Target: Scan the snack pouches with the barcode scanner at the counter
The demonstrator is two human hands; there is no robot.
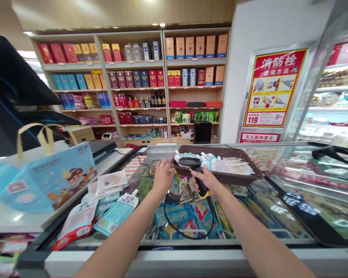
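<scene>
My right hand (205,180) is wrapped round the handle of a black barcode scanner (190,162) with yellow trim. The scanner's cable loops down over the freezer's glass lid. My left hand (163,175) is held over the glass, just left of the scanner and near the basket's left end. Its fingers are partly apart, and nothing shows in them. Behind the scanner sits a brown woven basket (237,177) with white-and-blue spouted pouches (213,162) and flat pale packets (239,166). More spouted pouches (117,214) and clear packets (111,181) lie at the left on the lid.
A blue shopping bag (46,177) with yellow handles stands on the left counter, below a dark monitor (20,73). Frozen packs (176,220) show through the freezer glass. Shelves of boxed goods (133,79) line the back wall. A red poster (275,88) hangs at right.
</scene>
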